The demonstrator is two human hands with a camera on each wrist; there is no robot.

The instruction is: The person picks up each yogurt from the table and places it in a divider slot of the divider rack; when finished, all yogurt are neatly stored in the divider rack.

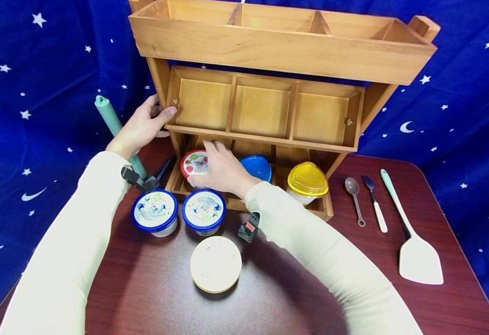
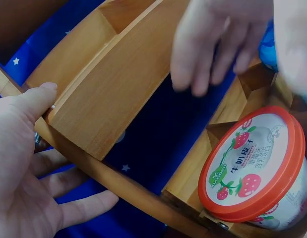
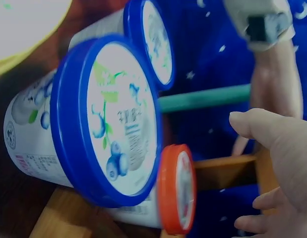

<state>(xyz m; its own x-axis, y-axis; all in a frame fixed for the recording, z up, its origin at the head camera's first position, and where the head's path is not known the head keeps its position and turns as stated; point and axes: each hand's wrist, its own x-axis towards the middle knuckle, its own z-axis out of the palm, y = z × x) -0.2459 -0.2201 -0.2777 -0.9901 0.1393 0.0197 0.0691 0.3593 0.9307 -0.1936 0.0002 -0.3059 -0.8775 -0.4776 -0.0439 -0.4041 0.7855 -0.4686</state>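
Nearest the camera, toward the table's (image 1: 269,288) front edge, stands a tub with a cream lid (image 1: 216,264). From the left: a green rod (image 1: 109,114) rises toward the table's back left corner, partly hidden by the left hand (image 1: 139,128). That hand is at the left end of the wooden rack (image 1: 265,107) along the table's back edge; its thumb touches the middle tray's corner, and the fingers are spread apart, nearly straight, beyond the side post. Before the rack's left end stand two blueberry-printed tubs with blue lids, the left one (image 1: 155,210) just beside the right one (image 1: 204,209). Behind them, in the left part of the rack's bottom tier, sits the red-lidded tub (image 1: 194,162), printed with strawberries. Above it is the right hand (image 1: 225,170), thumb and fingers apart, clamped on nothing; the left wrist view shows a gap between hand and lid. Farther right in that tier are a blue-topped container (image 1: 258,167), partly covered by the right hand, and a yellow-lidded tub (image 1: 307,180) at the right end. Toward the table's right edge lie a spoon (image 1: 354,195), a white-handled knife (image 1: 376,207) and a spatula (image 1: 419,260), its white head nearest the front.
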